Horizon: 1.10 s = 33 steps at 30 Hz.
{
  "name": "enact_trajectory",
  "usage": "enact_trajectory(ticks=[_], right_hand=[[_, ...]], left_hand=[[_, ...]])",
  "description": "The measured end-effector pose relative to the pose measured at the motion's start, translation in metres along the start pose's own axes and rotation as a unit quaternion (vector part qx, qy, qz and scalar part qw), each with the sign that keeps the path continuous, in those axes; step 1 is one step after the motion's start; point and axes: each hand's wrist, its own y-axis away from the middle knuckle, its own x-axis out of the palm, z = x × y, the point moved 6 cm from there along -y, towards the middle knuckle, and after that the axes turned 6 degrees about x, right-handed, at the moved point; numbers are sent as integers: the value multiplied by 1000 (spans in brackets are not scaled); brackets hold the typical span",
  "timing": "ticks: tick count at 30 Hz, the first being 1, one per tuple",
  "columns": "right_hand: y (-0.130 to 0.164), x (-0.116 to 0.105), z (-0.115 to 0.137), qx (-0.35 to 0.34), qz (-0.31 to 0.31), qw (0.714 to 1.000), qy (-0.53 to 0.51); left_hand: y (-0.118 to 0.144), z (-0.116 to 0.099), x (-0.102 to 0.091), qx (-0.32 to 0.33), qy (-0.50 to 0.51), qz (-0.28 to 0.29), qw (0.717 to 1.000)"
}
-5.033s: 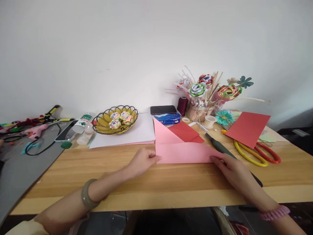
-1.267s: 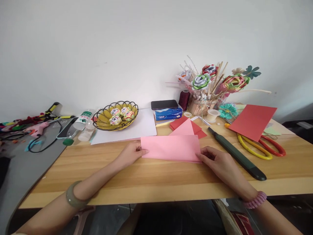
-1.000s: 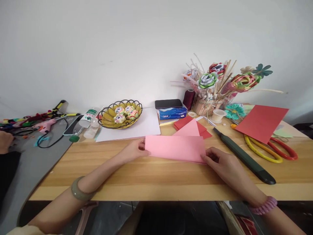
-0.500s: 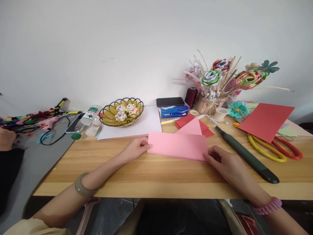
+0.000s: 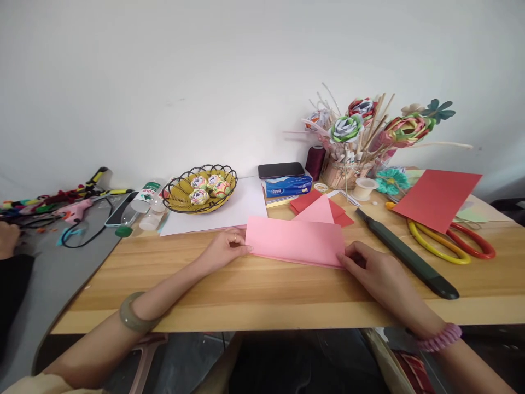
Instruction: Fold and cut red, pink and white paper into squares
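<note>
A folded sheet of pink paper (image 5: 294, 239) is stretched between my two hands, just over the wooden table. My left hand (image 5: 227, 247) pinches its left end between thumb and fingers. At the lower right corner, my right hand (image 5: 369, 265) grips the paper the same way. Behind it lie a pink paper triangle (image 5: 320, 210) and red paper pieces (image 5: 304, 202), partly covered by the folded sheet. A dark green long-handled tool (image 5: 406, 253) rests right of my right hand, its kind unclear.
A yellow basket (image 5: 176, 203) of paper flowers stands on white paper at the back left, beside plastic bottles (image 5: 146, 198). A phone (image 5: 281, 171) lies on a blue tissue pack (image 5: 287, 187). Scissors (image 5: 438, 246) sit under red paper at right. Another person's hand (image 5: 8, 239) is far left.
The view has shifted slightly, so most objects on the right appear a little further left. Both hands keep hold of the pink paper, whose lower edges look slightly more apart at the left.
</note>
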Motion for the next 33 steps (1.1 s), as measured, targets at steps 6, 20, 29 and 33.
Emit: enact_trajectory(ticks=[6,20,29,33], right_hand=[[4,3,-2,-8,-11,1000,-25],[7,4,-3,-12,-3,999,-37],[2,2,-4,-21,9,1000,-15],[1,2,-4,-25,12,1000,-3]], left_hand=[[1,-1,0,-15,-13,-18,1000],[1,3,0,-26,-14,-18,999],[0,2,0,-34,-19,-8,999],[0,4,1,-42,-27,-8,999]])
